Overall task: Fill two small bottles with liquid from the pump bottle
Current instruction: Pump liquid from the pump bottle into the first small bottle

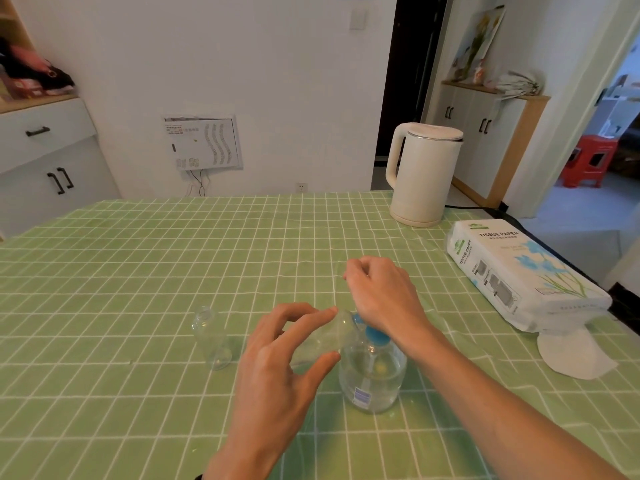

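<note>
Nearest, the left hand (284, 358) pinches a clear small bottle (320, 339) between thumb and fingertips, tilted with its mouth at the blue pump head (375, 336). The pump bottle (372, 379) stands on the green checked tabletop (121, 271). The right hand (381, 292), fingers curled into a loose fist, covers part of the pump head. The second small bottle (211, 337) stands upright to the left, apart. Farther right lie a tissue sheet (575, 355) and a tissue pack (519, 275); a white kettle (422, 174) stands behind.
</note>
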A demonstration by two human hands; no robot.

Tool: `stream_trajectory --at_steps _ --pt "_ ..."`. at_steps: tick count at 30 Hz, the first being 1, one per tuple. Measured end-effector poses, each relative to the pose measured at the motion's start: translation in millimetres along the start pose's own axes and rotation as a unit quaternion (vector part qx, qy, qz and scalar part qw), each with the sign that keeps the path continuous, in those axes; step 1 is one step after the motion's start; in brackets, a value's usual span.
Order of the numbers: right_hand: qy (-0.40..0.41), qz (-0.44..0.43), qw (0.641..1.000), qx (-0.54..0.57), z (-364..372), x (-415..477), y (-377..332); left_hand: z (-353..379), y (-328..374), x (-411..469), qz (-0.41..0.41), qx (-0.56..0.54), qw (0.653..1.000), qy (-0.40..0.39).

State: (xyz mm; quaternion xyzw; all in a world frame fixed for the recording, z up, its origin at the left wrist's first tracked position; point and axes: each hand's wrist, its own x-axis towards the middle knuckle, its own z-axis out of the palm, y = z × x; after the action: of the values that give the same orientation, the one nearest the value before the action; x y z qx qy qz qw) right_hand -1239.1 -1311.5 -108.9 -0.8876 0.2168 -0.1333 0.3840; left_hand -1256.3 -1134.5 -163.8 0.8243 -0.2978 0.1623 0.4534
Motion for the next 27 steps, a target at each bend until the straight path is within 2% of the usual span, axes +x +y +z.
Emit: stream_trajectory --at_steps 8,27 --pt "-0.006 -0.012 1.000 0.007 -2.6 1.3 -7.3 -4.3 6.0 5.6 0.026 0.030 0.999 -0.001" --pt "-0.024 0.013 1.000 0.009 -5.4 -1.1 -5.1 -1.6 4.0 4.5 -0.009 -0.023 1.000 -0.011"
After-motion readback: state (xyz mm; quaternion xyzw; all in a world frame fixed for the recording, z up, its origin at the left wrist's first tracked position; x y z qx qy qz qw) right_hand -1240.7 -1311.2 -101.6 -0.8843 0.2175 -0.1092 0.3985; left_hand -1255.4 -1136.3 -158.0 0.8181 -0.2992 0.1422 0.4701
